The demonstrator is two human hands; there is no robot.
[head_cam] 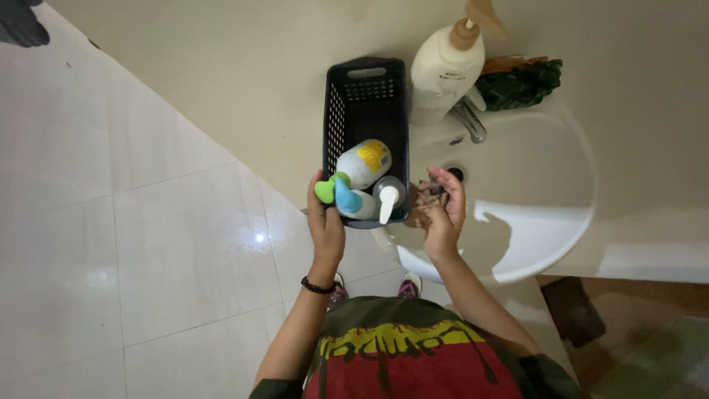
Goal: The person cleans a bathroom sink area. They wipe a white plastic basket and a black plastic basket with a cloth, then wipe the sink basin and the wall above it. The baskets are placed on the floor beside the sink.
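Your left hand (325,225) grips the near end of the basket (367,103), which holds three bottles (363,164). Your right hand (443,214) pinches a brown clump (423,203) over the sink's (546,214) left rim. A pump bottle (445,70) stands at its back edge.

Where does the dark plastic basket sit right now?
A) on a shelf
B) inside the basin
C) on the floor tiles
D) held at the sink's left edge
D: the left hand grips the near end of the dark basket, beside the white sink.
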